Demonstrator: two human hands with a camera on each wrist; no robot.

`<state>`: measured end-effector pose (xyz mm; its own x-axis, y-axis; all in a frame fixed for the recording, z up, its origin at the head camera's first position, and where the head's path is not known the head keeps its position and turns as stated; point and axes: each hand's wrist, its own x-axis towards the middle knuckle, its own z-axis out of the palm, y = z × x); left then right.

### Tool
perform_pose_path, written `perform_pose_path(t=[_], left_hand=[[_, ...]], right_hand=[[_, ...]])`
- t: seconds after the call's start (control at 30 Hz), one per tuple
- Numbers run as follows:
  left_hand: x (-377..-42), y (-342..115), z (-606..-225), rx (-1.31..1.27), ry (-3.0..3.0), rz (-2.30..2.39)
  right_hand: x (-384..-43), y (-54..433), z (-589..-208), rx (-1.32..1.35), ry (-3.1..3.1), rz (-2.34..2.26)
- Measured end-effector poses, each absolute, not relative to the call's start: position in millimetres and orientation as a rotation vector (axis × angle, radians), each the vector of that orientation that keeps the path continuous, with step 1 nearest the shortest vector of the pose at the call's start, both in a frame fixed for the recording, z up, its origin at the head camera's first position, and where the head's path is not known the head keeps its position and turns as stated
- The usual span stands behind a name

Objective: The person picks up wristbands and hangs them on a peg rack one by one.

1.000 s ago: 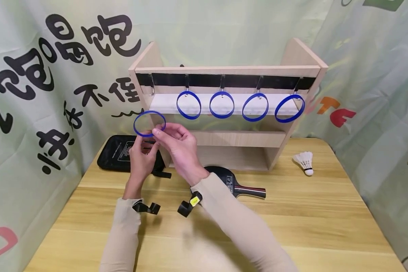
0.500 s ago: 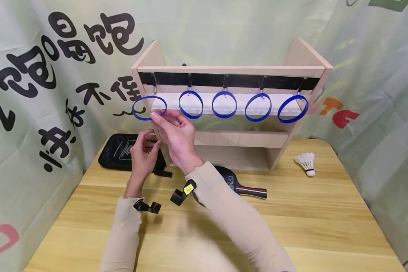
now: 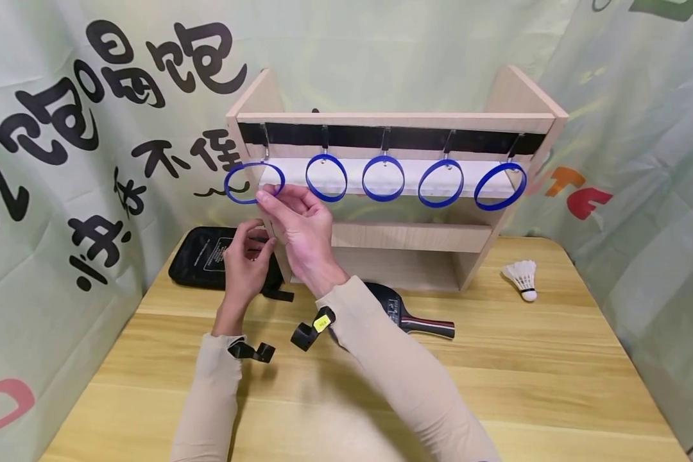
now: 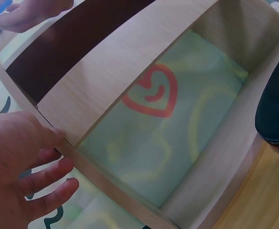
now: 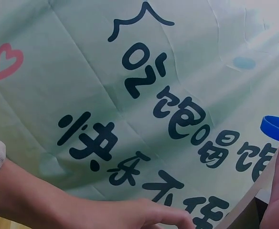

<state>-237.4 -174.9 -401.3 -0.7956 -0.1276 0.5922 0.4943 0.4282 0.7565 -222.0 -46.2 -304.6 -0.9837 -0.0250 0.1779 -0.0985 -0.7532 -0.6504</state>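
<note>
My right hand (image 3: 306, 240) pinches a thin blue ring (image 3: 244, 202) by its right edge between thumb and fingers. The ring sits just below the leftmost metal hook (image 3: 266, 151) on the wooden shelf unit (image 3: 421, 235). In the right wrist view, part of the blue ring (image 5: 275, 131) shows above the fingers at the right border. Lower down, my left hand (image 3: 245, 260) has its fingertips right at the shelf's left side panel. The left wrist view shows that hand (image 4: 20, 167) with loosely bent fingers, one tip overlapping the panel's front edge (image 4: 101, 179).
Several blue rings (image 3: 383, 197) hang from the other hooks along a black strip (image 3: 355, 138). On the wooden table (image 3: 525, 372) lie a black case (image 3: 187, 266) behind my left hand, a table tennis bat (image 3: 427, 326) partly under my right sleeve, and a shuttlecock (image 3: 521, 279) at right.
My right hand has raised the ring toward the leftmost hook, then nearly stopped. The left hand's fingers, earlier close under the ring, are now lower and apart from it.
</note>
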Motion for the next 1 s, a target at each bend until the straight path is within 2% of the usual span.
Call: perform_pose_path(t=[0.3,0.53,1.0], left_hand=[[-236.3,-175.5,-401.3,-0.305,-2.099,-1.385],[-252.4,-182.4,-419.6,-0.287,-2.102,-1.387],[-256.3,-186.4,-425.0,-0.3,-2.095,-1.43]], right_hand=[[-222.3,-49.1,-302.4,0.325,-1.013,2.946],[-232.3,-54.5,-299.5,0.241,-0.946,2.967],[-231.2,-47.7,-324.9,0.143,-1.107,2.92]])
